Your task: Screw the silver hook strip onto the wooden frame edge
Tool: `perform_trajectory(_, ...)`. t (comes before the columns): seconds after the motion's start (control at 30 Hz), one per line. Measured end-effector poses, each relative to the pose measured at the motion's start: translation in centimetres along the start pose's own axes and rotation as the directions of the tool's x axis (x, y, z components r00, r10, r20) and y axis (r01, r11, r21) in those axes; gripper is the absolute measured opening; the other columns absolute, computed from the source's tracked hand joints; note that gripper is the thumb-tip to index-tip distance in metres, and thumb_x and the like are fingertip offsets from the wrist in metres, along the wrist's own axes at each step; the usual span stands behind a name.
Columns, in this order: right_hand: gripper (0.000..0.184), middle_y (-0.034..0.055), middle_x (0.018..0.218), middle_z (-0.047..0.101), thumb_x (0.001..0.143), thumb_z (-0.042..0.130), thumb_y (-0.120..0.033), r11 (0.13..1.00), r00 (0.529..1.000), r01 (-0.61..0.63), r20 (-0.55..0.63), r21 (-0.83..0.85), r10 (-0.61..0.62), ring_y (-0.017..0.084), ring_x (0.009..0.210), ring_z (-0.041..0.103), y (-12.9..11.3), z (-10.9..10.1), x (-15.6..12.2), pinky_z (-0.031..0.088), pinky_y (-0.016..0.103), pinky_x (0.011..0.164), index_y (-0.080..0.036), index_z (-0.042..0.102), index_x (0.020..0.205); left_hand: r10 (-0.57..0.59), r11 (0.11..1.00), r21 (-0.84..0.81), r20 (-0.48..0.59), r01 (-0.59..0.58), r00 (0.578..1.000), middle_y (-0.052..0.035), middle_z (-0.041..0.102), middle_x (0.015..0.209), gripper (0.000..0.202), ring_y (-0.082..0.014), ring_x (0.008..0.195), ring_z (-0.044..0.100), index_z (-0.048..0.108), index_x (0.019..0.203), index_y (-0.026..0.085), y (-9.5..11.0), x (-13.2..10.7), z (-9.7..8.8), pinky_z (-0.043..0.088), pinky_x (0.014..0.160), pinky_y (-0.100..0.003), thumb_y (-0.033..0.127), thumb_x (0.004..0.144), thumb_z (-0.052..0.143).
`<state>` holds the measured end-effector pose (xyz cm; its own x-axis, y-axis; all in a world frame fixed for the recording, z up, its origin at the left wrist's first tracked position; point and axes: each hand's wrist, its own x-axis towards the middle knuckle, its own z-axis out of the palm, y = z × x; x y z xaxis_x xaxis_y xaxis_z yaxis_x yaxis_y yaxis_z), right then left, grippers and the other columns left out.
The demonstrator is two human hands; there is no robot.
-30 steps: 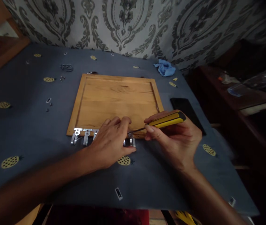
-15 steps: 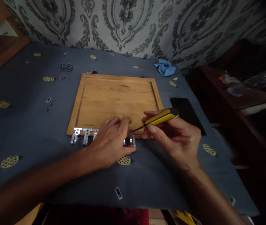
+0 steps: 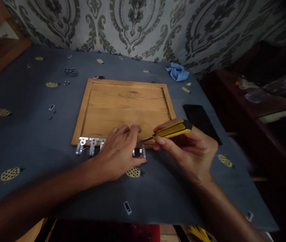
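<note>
A wooden board [image 3: 125,104] lies flat on the blue cloth. Along its near edge runs a metal hook rack [image 3: 90,145] with silver hooks hanging off the front. My left hand [image 3: 120,153] rests palm-down on the rack, its fingers curled over the middle and hiding part of it. My right hand [image 3: 190,149] grips a yellow-and-black screwdriver [image 3: 172,130], whose tip meets a screw at the rack's right end [image 3: 139,144], just past my left fingertips.
A black phone [image 3: 200,121] lies right of the board. A blue rag [image 3: 177,73] sits at the far right corner. Loose screws [image 3: 52,112] and a spare metal hook [image 3: 71,71] lie on the cloth to the left. A patterned wall stands behind.
The screwdriver handle has shifted in my right hand, first drawn in and tilted, now lying lower and flatter. Its tip stays on the same screw. My left hand has not moved.
</note>
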<state>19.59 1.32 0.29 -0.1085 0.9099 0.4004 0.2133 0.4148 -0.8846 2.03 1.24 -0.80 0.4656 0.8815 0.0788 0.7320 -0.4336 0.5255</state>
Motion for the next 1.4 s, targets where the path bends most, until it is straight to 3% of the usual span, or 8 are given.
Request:
perform_trajectory(0.33, 0.014, -0.0005, 0.079, 0.063, 0.074, 0.079, -0.020, 1.000, 0.998, 0.021, -0.052, 0.005, -0.021, 0.014, 0.062, 0.061, -0.03, 0.21, 0.24, 0.054, 0.027, 0.048, -0.026, 0.066, 0.078, -0.012, 1.000, -0.010, 0.015, 0.012, 1.000, -0.0077, 0.062, 0.105, 0.056, -0.0289, 0.103, 0.056, 0.043, 0.112, 0.017, 0.04, 0.06, -0.11, 0.044, 0.088, -0.042, 0.034, 0.072, 0.078)
perform_trajectory(0.6, 0.006, 0.0018, 0.090, 0.070, 0.080, 0.073, -0.020, 1.000, 0.999, 0.004, 0.047, -0.014, -0.003, 0.015, 0.076, 0.067, -0.28, -0.44, 0.35, 0.056, 0.025, 0.058, -0.024, 0.069, 0.079, -0.019, 1.000, 0.001, 0.008, 0.019, 1.000, -0.0067, 0.062, 0.104, 0.058, -0.0279, 0.099, 0.057, 0.044, 0.113, 0.017, 0.03, 0.02, -0.13, 0.045, 0.086, -0.042, 0.036, 0.071, 0.079)
perform_trajectory(0.93, 0.010, -0.0007, 0.082, 0.068, 0.079, 0.074, -0.015, 0.998, 0.998, 0.053, 0.045, -0.042, -0.051, 0.012, 0.065, 0.065, 0.30, -0.33, 0.11, 0.053, 0.025, 0.055, -0.023, 0.069, 0.074, -0.005, 1.000, 0.008, 0.011, 0.005, 1.000, -0.0079, 0.062, 0.105, 0.058, -0.0288, 0.102, 0.057, 0.044, 0.113, 0.016, -0.03, 0.08, -0.06, 0.045, 0.087, -0.043, 0.036, 0.071, 0.079)
perform_trajectory(1.1, 0.011, 0.0004, 0.083, 0.070, 0.076, 0.076, -0.014, 0.991, 0.992, 0.105, -0.063, -0.086, -0.110, 0.016, 0.076, 0.068, -0.25, -0.29, 0.12, 0.058, 0.028, 0.063, -0.024, 0.070, 0.074, -0.025, 1.000, 0.006, 0.021, 0.025, 0.999, -0.0077, 0.062, 0.104, 0.058, -0.0286, 0.100, 0.057, 0.044, 0.114, 0.016, 0.08, 0.07, -0.10, 0.045, 0.087, -0.043, 0.036, 0.071, 0.079)
perform_trajectory(1.17, 0.012, 0.0003, 0.081, 0.071, 0.076, 0.075, -0.014, 0.988, 0.984, 0.121, -0.122, -0.092, -0.132, 0.015, 0.071, 0.067, -0.46, -0.29, 0.15, 0.059, 0.027, 0.059, -0.024, 0.070, 0.072, -0.030, 1.000, 0.003, 0.022, 0.030, 0.999, -0.0068, 0.062, 0.104, 0.058, -0.0282, 0.101, 0.057, 0.044, 0.114, 0.017, 0.11, 0.06, -0.12, 0.044, 0.087, -0.043, 0.036, 0.071, 0.079)
perform_trajectory(1.27, 0.010, -0.0002, 0.084, 0.072, 0.076, 0.076, -0.018, 0.996, 0.987, 0.054, -0.149, -0.070, -0.064, 0.013, 0.059, 0.064, -0.54, -0.27, 0.08, 0.057, 0.026, 0.050, -0.025, 0.071, 0.079, -0.040, 0.999, -0.002, 0.028, 0.040, 0.999, -0.0056, 0.062, 0.104, 0.057, -0.0279, 0.101, 0.057, 0.044, 0.114, 0.019, 0.13, 0.06, -0.19, 0.044, 0.088, -0.043, 0.035, 0.071, 0.078)
perform_trajectory(1.4, 0.011, 0.0000, 0.089, 0.072, 0.076, 0.077, -0.021, 0.997, 0.992, -0.027, -0.122, -0.078, 0.017, 0.012, 0.053, 0.061, -0.35, -0.18, -0.14, 0.056, 0.028, 0.049, -0.028, 0.071, 0.083, -0.042, 0.999, -0.005, 0.035, 0.043, 0.998, -0.0065, 0.062, 0.104, 0.058, -0.0284, 0.100, 0.057, 0.044, 0.114, 0.018, 0.11, 0.07, -0.23, 0.045, 0.086, -0.043, 0.035, 0.071, 0.079)
